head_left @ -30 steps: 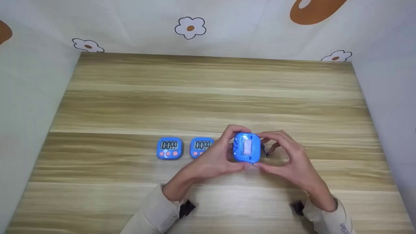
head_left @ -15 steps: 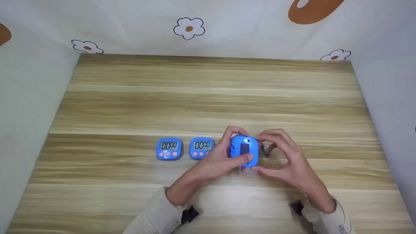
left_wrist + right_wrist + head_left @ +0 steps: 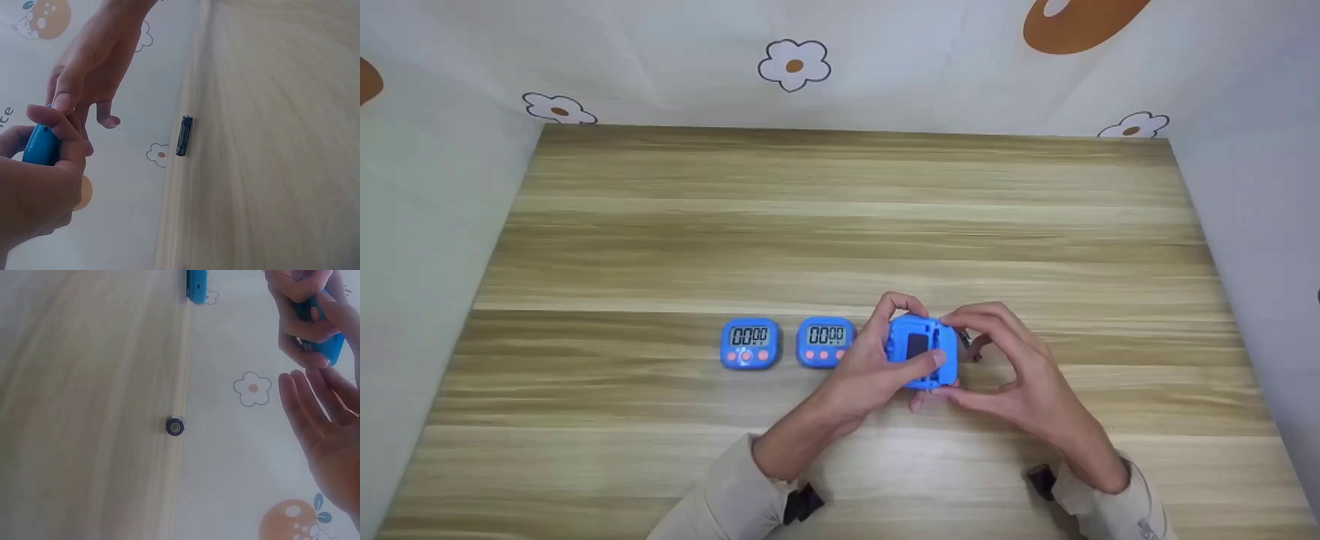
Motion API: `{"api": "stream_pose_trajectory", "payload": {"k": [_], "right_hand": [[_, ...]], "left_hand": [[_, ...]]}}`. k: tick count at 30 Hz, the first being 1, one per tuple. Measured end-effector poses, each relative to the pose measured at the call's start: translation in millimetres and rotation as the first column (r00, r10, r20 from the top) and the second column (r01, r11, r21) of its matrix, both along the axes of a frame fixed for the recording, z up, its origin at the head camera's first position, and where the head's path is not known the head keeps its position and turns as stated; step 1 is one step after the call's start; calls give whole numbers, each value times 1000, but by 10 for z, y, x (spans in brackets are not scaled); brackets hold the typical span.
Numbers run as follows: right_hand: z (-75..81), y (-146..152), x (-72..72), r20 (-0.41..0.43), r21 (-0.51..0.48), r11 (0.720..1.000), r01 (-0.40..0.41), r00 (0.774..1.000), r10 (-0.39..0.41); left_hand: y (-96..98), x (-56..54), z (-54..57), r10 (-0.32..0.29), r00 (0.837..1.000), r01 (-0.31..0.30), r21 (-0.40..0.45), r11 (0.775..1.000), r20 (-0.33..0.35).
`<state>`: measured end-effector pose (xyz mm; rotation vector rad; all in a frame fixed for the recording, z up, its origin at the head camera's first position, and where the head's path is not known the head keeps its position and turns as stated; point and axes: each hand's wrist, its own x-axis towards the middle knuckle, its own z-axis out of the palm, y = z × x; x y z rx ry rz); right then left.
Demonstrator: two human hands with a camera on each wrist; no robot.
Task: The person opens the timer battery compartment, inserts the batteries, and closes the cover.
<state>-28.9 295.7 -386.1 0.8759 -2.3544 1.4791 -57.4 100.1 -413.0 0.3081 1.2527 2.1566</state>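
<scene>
A blue digital timer (image 3: pixel 904 336) is held back side up, with a dark rectangle on it. My left hand (image 3: pixel 866 371) grips its left side, thumb pressed across the back and fingers curled round the far edge and underneath. At its right side, the thumb and index finger of my right hand (image 3: pixel 1024 367) pinch the near and far corners. Under the left thumb, a blue battery cover (image 3: pixel 949 352) stands shifted right, exposing a dark slot. In the left wrist view, a small black battery (image 3: pixel 184 135) lies on the table beyond the hands.
Two more blue timers, a left one (image 3: pixel 750 343) and a right one (image 3: pixel 825 342), lie face up, their displays reading zeros. The left forearm passes close to the right one. A patterned white cloth (image 3: pixel 682 67) borders the wooden table (image 3: pixel 810 210).
My left thumb has moved from the timer's near edge onto its back. The timer has shifted slightly left and nearer, and its cover has slid right, opening a gap.
</scene>
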Motion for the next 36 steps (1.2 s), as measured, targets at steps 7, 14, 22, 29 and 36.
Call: {"api": "stream_pose_trajectory", "payload": {"k": [7, 14, 22, 29, 36], "right_hand": [[41, 51, -4, 31, 32, 999, -36, 999, 35], [61, 73, -24, 22, 34, 998, -45, 999, 44], [121, 321, -71, -26, 69, 996, 52, 998, -51], [-311, 896, -111, 75, 458, 883, 104, 985, -155], [-501, 1021, -110, 122, 640, 766, 64, 975, -184]], "left_hand": [[-28, -15, -11, 6, 1000, -5, -33, 999, 11], [-51, -29, -2, -31, 999, 32, -51, 998, 13], [-81, -57, 23, -40, 996, 42, 20, 999, -78], [-99, -110, 39, -72, 987, 89, 118, 989, -142], [-106, -110, 40, -78, 985, 92, 86, 992, -154]]}}
